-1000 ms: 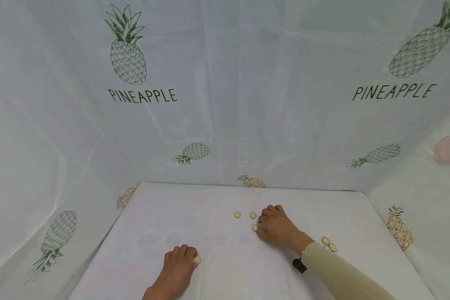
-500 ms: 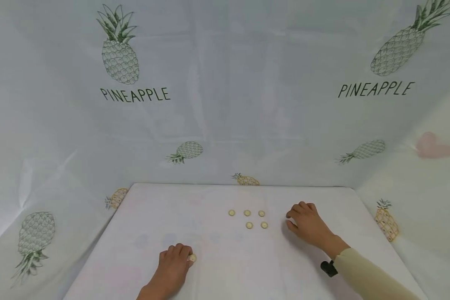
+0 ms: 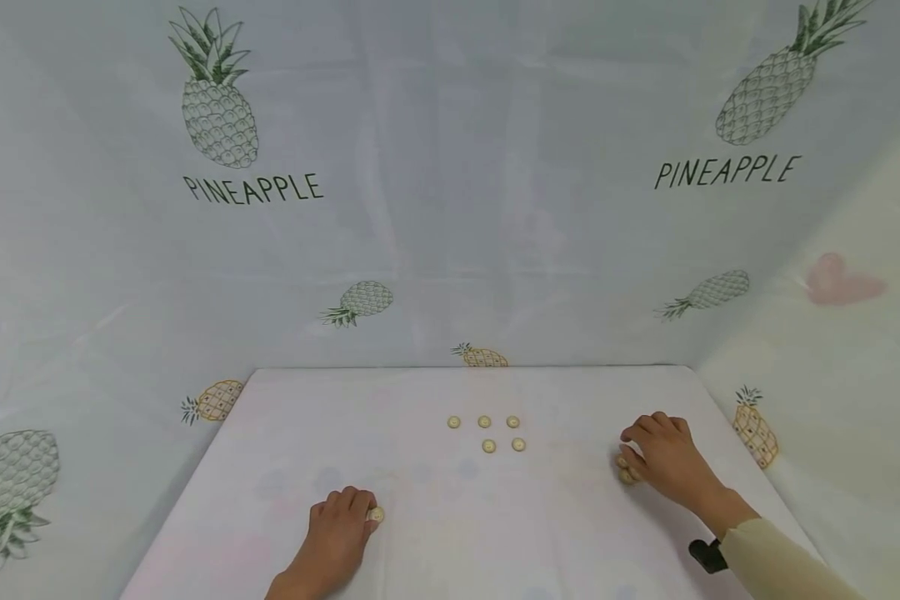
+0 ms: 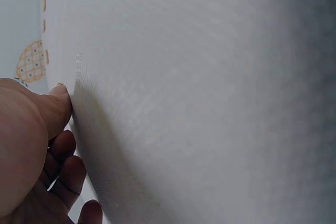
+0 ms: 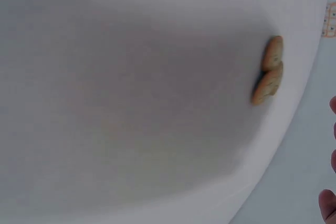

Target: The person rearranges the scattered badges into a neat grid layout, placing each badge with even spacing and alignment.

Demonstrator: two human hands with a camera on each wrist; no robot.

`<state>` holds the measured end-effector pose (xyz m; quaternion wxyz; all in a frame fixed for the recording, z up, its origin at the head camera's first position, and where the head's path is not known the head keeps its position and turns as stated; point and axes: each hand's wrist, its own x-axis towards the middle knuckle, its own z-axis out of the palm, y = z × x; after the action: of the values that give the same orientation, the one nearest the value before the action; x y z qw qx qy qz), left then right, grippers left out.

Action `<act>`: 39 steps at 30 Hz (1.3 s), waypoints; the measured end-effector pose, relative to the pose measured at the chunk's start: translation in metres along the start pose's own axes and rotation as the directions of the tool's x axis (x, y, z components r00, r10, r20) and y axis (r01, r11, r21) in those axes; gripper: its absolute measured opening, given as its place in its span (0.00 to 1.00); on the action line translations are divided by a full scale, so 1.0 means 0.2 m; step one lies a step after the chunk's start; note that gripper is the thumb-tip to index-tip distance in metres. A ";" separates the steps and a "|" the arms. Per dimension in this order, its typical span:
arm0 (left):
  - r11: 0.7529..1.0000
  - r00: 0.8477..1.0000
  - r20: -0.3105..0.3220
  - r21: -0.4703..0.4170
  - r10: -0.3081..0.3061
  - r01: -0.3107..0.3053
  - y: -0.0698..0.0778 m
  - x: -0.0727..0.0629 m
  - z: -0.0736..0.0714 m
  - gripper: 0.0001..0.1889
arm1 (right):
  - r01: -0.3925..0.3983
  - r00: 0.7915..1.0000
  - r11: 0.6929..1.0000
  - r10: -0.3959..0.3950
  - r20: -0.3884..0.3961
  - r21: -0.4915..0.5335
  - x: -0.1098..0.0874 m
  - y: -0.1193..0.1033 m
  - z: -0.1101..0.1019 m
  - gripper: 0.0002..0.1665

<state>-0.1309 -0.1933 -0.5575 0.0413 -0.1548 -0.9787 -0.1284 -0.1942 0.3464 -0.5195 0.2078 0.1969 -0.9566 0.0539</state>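
My left hand (image 3: pixel 336 533) rests low on the white table, with a pale round wooden button (image 3: pixel 376 514) pinched between thumb and index finger. In the left wrist view the thumb (image 4: pixel 59 106) and bent fingers show, but the button does not. My right hand (image 3: pixel 667 462) hovers at the right over a small cluster of buttons (image 3: pixel 627 476), fingers parted and bent, partly covering them. The right wrist view shows these tan buttons (image 5: pixel 269 83) leaning together, apart from the fingertips (image 5: pixel 328 203) at the edge.
Several buttons stand spaced out near the table's back middle, with an upper row (image 3: pixel 483 422) and a lower pair (image 3: pixel 489 446). White pineapple-print sheeting (image 3: pixel 487 208) rises behind and beside the white table (image 3: pixel 420 567).
My right hand has set a button down beside the others, let go, and moved right to the cluster. My left hand keeps its button in place. The head view has shifted slightly.
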 end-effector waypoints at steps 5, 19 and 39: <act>1.000 1.000 0.011 0.008 -0.012 0.012 0.00 0.00 -0.01 0.12 | 0.006 1.000 1.000 -0.006 0.015 -0.008 -0.05 0.01 0.01 0.11; 1.000 1.000 0.028 -0.012 -0.011 0.011 0.02 0.00 -0.04 0.10 | -0.097 0.988 0.993 0.105 0.115 -0.070 -0.07 -0.01 0.11 0.12; 1.000 0.999 0.037 0.016 -0.019 0.019 0.02 0.01 -0.03 0.11 | -0.048 0.990 0.998 0.042 0.133 0.047 -0.03 -0.01 0.15 0.06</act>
<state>-0.1308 -0.1899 -0.5498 0.0232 -0.1476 -0.9817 -0.1183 -0.1990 0.3410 -0.5489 0.1379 0.1835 -0.9708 0.0693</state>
